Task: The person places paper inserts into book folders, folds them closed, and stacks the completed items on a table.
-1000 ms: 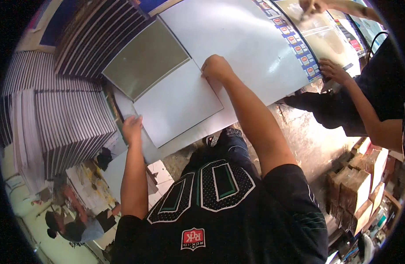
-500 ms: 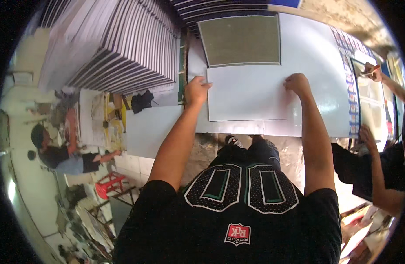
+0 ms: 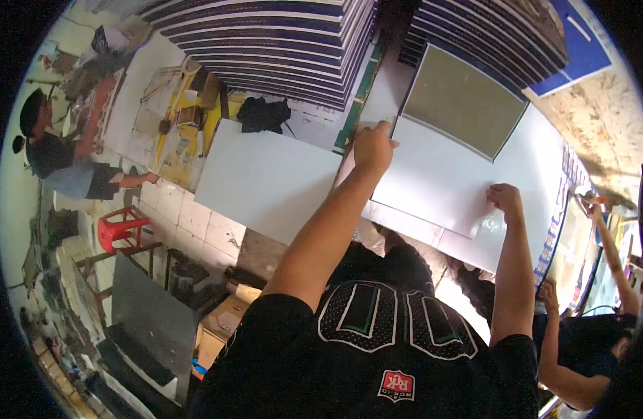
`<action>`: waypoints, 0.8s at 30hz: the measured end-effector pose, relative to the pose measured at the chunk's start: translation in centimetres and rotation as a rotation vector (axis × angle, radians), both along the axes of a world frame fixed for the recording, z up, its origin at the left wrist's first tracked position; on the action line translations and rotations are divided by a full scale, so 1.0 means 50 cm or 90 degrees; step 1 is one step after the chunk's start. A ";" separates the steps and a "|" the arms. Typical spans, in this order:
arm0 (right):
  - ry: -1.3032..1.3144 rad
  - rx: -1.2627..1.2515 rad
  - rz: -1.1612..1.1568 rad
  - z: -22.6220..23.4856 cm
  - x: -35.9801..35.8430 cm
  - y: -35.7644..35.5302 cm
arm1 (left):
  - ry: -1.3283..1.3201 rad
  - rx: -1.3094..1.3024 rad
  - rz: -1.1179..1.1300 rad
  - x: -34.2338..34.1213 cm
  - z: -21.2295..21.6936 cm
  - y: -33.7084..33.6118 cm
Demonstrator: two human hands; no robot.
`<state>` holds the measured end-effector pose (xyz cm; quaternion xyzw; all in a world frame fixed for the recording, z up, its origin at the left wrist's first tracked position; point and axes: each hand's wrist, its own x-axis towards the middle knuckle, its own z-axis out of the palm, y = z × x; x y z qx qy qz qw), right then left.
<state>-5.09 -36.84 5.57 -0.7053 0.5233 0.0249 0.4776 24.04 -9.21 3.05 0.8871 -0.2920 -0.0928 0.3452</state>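
left hand point(image 3: 372, 148) and right hand point(image 3: 505, 201), both curled, pinch the white sheet's point(image 3: 433, 178) opposite edges, squaring it on the bench point(image 3: 265, 181).

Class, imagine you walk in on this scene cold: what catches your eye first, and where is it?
First, the person's two hands pressing a white sheet at the centre: the left hand on its upper left corner, the right hand on its lower right edge. Above them, tall stacks of dark-edged boards fill the top. A grey-green panel lies at upper right, and a red stool stands at far left.
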 end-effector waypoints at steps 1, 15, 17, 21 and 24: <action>-0.003 0.002 0.007 0.009 0.002 0.004 | 0.001 -0.007 0.006 -0.003 -0.001 -0.001; 0.041 -0.215 0.234 0.023 0.019 -0.039 | -0.233 0.132 -0.068 -0.134 0.031 -0.047; -0.003 -0.225 0.172 0.034 0.068 -0.082 | -0.213 0.215 -0.151 -0.194 0.043 -0.093; -0.429 -0.100 0.055 0.037 0.171 -0.171 | -0.138 0.110 -0.131 -0.245 0.038 -0.122; -0.462 0.010 0.077 0.041 0.202 -0.200 | -0.150 0.158 -0.147 -0.242 0.034 -0.127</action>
